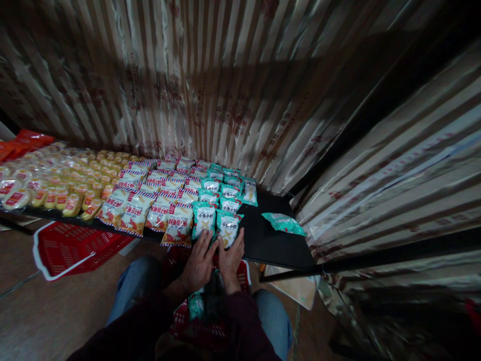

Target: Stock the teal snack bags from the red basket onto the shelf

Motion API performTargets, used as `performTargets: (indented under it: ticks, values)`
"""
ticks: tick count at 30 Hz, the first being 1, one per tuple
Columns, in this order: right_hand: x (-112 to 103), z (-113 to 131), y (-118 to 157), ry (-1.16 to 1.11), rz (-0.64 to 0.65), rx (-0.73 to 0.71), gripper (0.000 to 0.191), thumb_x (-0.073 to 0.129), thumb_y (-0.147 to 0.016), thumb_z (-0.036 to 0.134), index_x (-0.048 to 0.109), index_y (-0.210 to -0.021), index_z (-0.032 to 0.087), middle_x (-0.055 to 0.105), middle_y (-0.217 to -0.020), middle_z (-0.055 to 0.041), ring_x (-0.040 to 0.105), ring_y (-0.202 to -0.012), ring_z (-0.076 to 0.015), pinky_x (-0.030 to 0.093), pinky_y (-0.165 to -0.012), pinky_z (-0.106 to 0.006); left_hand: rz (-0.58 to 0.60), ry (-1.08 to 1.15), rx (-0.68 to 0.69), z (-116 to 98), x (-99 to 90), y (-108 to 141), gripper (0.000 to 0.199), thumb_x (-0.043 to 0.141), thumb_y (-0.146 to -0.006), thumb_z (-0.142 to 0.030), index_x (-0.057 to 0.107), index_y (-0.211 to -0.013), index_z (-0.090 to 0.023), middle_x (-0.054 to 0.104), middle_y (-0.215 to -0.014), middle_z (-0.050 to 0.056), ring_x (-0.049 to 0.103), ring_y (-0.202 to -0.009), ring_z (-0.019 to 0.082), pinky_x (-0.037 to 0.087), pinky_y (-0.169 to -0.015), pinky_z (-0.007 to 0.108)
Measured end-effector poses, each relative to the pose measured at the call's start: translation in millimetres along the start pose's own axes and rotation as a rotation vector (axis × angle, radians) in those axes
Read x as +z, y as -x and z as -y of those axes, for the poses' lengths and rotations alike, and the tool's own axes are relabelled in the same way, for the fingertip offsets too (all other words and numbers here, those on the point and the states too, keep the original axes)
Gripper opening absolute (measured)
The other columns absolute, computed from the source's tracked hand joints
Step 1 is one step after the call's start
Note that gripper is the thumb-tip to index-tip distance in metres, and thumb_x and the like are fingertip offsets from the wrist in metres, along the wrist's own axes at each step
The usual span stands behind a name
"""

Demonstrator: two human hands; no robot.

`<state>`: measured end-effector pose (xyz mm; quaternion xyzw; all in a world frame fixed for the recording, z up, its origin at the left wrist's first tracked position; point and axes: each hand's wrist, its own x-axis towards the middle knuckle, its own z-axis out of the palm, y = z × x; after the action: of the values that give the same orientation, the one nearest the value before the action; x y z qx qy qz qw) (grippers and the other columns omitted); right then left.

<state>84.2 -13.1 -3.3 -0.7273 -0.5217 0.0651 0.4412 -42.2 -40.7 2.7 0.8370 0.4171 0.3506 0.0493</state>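
Two teal-and-white snack bags stand out at the front of the black shelf point(263, 240): a left bag point(205, 216) and a right bag point(227, 223). My left hand point(198, 264) rests at the lower edge of the left one, fingers stretched forward over it. Around the bottom of the right bag, my right hand point(230, 254) has its thumb on the left side and its fingers on the right. More teal bags point(230, 192) lie in rows behind. White snack bags with striped edges point(176, 224) fill the rows to the left.
One teal bag point(284, 223) lies apart on the shelf's right. Small yellow packaged items point(73, 203) and orange packets point(32, 138) sit further left. Below are a red basket point(75, 250) and another basket point(246, 276) between my knees, holding teal bags. Striped sheeting point(210, 90) hangs behind.
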Motion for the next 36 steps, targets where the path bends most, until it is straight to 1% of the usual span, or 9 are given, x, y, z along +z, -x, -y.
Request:
performTargets:
  ticks: [5,8,11,16,20,23,26,32,36]
  values:
    - [1.8,-1.0,-0.3,0.011,-0.003,-0.004,0.086,0.045,-0.085,0.063,0.023,-0.148,0.009,0.04,-0.145,-0.0244,0.039,-0.133,-0.0351,0.034,-0.104,-0.051,0.05,0.061,-0.011,-2.9,-0.1,1.5,0.078,0.035,-0.084,-0.003,0.002,-0.153,-0.019,0.015,-0.159,0.015,0.006,-0.147,0.032,0.034,-0.111,0.058]
    - [2.5,-0.4,0.0,-0.013,0.004,0.005,0.086,0.044,-0.085,0.063,0.022,-0.148,0.009,0.039,-0.145,-0.0245,0.038,-0.133,-0.0351,0.033,-0.105,-0.051,0.086,0.127,-0.009,-3.8,1.7,-0.4,0.078,0.035,-0.084,-0.003,0.001,-0.153,-0.017,0.019,-0.158,0.015,0.011,-0.147,0.029,0.034,-0.113,0.054]
    - [1.7,-0.4,1.1,-0.077,0.011,0.01,0.081,0.039,-0.088,0.06,0.022,-0.149,0.01,0.039,-0.145,-0.0234,0.038,-0.133,-0.0337,0.034,-0.105,-0.05,0.099,0.184,-0.001,-4.9,5.1,-3.5,0.075,0.032,-0.086,-0.004,0.002,-0.153,-0.016,0.021,-0.158,0.015,0.016,-0.147,0.025,0.035,-0.115,0.05]
    - [0.7,-0.2,-1.6,-0.136,0.005,0.012,0.075,0.035,-0.091,0.055,0.02,-0.149,0.009,0.039,-0.144,-0.0237,0.04,-0.131,-0.032,0.035,-0.103,-0.049,0.102,0.221,-0.008,-4.9,10.4,-13.3,0.072,0.033,-0.086,-0.005,0.008,-0.153,-0.016,0.028,-0.155,0.015,0.017,-0.147,0.024,0.035,-0.115,0.05]
    - [3.5,-2.0,-7.9,-0.091,-0.006,0.012,0.074,0.031,-0.092,0.055,0.023,-0.148,0.008,0.041,-0.143,-0.0244,0.04,-0.131,-0.0326,0.035,-0.103,-0.05,0.108,0.256,-0.004,-1.8,12.5,-21.1,0.074,0.033,-0.083,-0.002,0.009,-0.153,-0.016,0.029,-0.155,0.015,0.017,-0.147,0.024,0.034,-0.115,0.05]
    - [5.8,-5.7,-9.0,-0.026,0.013,-0.007,0.073,0.027,-0.093,0.054,0.023,-0.148,0.007,0.044,-0.141,-0.0245,0.042,-0.129,-0.0334,0.034,-0.103,-0.051,0.108,0.27,0.009,-0.2,13.7,-21.8,0.075,0.032,-0.083,-0.002,0.01,-0.153,-0.017,0.029,-0.155,0.013,0.015,-0.147,0.024,0.032,-0.116,0.051]
    - [4.9,-8.3,-6.1,-0.003,0.029,-0.021,0.072,0.027,-0.093,0.053,0.021,-0.149,0.008,0.043,-0.143,-0.0233,0.043,-0.129,-0.0328,0.035,-0.103,-0.051,0.121,0.259,0.003,-0.8,13.3,-18.2,0.076,0.035,-0.082,-0.002,0.011,-0.152,-0.017,0.027,-0.156,0.014,0.014,-0.147,0.024,0.032,-0.116,0.052]
    - [-1.0,-9.0,-0.1,-0.044,0.034,-0.059,0.073,0.031,-0.093,0.055,0.018,-0.151,0.012,0.035,-0.149,-0.0213,0.035,-0.135,-0.0313,0.033,-0.106,-0.051,0.105,0.196,-0.053,-2.7,11.7,-10.6,0.075,0.036,-0.08,-0.001,0.016,-0.151,-0.015,0.019,-0.158,0.017,0.01,-0.147,0.027,0.032,-0.115,0.054]
    - [-2.0,-10.9,0.9,-0.071,0.043,-0.046,0.077,0.034,-0.092,0.058,0.02,-0.15,0.009,0.035,-0.148,-0.0234,0.035,-0.135,-0.0318,0.031,-0.108,-0.052,0.101,0.173,-0.082,-3.9,13.6,-9.2,0.072,0.037,-0.08,-0.002,0.02,-0.15,-0.011,0.018,-0.158,0.017,0.009,-0.148,0.028,0.031,-0.115,0.055]
